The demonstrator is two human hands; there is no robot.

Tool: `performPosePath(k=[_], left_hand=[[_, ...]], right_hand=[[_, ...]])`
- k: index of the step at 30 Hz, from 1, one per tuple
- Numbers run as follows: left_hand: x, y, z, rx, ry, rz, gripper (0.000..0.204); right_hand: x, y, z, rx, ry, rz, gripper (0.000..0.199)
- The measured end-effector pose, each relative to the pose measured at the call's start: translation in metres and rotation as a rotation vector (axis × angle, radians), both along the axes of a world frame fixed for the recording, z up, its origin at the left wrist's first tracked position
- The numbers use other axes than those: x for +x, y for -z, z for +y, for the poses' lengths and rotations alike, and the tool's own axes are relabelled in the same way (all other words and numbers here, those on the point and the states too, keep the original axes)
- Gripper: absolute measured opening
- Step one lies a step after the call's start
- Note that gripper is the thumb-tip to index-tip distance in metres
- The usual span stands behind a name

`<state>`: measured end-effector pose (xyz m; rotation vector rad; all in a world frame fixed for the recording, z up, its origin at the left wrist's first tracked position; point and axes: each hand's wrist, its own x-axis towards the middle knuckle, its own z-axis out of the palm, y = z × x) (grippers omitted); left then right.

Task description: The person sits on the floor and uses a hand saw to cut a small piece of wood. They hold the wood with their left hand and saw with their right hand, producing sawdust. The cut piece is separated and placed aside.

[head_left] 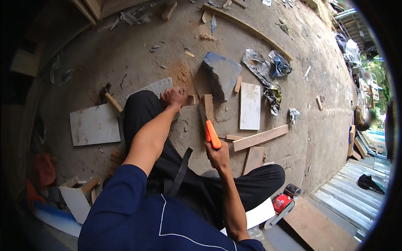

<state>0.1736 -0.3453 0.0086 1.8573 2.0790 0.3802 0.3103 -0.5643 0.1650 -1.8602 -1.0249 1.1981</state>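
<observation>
My right hand grips the orange handle of a hand saw. Its blade runs up and away, against a short upright wooden block. My left hand is stretched forward and presses down on the wood piece next to that block, beside a grey slab. Sawdust lies on the concrete around the block. My legs in black trousers are folded under both arms.
A hammer lies at left above a grey board. A blue-grey stone, a white panel, wooden strips, plastic wrap, a red tape dispenser and a small wooden box surround me.
</observation>
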Motion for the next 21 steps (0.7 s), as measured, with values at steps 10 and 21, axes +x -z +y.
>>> performPosePath(k=[10, 21], left_hand=[[-0.017, -0.029, -0.029, -0.100, 0.075, 0.064, 0.032], [0.051, 0.073, 0.110, -0.137, -0.065, 0.093, 0.039]], right_hand=[[-0.035, -0.025, -0.014, -0.067, -0.024, -0.007, 0.028], [0.038, 0.068, 0.128, -0.094, 0.001, 0.097, 0.026]])
